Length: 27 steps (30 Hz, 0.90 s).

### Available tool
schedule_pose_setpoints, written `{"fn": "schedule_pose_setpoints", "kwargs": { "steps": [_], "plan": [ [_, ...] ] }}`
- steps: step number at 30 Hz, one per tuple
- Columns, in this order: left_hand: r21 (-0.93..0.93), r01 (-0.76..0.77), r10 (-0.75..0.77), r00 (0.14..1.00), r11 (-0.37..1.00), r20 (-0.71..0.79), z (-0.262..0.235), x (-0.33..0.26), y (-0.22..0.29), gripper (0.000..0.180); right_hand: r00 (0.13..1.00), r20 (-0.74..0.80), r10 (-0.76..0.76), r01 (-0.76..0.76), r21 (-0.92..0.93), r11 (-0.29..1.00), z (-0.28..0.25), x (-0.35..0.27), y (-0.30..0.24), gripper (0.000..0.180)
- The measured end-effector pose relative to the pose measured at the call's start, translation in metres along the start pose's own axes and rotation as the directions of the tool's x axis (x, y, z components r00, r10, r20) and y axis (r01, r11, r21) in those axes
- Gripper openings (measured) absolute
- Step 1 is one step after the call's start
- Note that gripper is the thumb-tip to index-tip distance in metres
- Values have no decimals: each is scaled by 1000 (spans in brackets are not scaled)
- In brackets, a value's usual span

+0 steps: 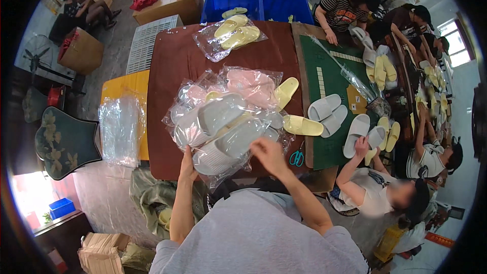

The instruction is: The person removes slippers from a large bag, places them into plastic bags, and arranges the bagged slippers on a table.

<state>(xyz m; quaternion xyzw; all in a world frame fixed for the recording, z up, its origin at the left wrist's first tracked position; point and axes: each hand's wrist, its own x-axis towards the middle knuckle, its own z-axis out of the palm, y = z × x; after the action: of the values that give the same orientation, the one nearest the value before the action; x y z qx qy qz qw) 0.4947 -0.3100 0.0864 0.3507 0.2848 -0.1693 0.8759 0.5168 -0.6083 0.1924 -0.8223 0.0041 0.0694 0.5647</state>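
Sitting atop a bagged heap on the brown table, approx. mid-width, are grey slippers: one pr., side by side, ribbed bands at lower L, smooth footbeds running to upper R. Clear plastic bag round them is shiny & crinkled. L hand is at the pr.'s near L edge, thumb up, fingers partly hidden; can't tell if clamped. R hand, apart from L, has fingers bunched by the R side; can't tell if film's pinched. Pink slippers behind, also bagged; teal scissors nr. R hand.
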Motion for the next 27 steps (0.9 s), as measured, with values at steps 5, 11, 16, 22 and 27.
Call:
{"fn": "schedule_pose_setpoints", "kwargs": {
  "steps": [5, 11, 16, 22, 27],
  "plan": [
    [34, -98, 98, 995, 995, -10, 28, -24, 23, 52, 936, -257, -239, 269, 88, 959, -94, 43, -15, 27],
    [103, -156, 148, 985, 982, 84, 37, -36, 28, 59, 871, 376, -318, 442, -311, 842, -122, 60, -56, 41],
    [17, -175, 174, 983, 984, 52, 25, -42, 33, 59, 840, 521, -151, 301, -215, 929, -137, 41, -55, 15],
    [79, -215, 210, 975, 973, 69, 23, -46, 42, 56, 828, 435, -355, 361, 71, 930, -136, 32, -52, 18],
    [119, -203, 186, 972, 972, 144, 28, -43, 48, 55, 848, 516, -121, 91, 83, 992, -126, 42, -63, 26]
  ]
}}
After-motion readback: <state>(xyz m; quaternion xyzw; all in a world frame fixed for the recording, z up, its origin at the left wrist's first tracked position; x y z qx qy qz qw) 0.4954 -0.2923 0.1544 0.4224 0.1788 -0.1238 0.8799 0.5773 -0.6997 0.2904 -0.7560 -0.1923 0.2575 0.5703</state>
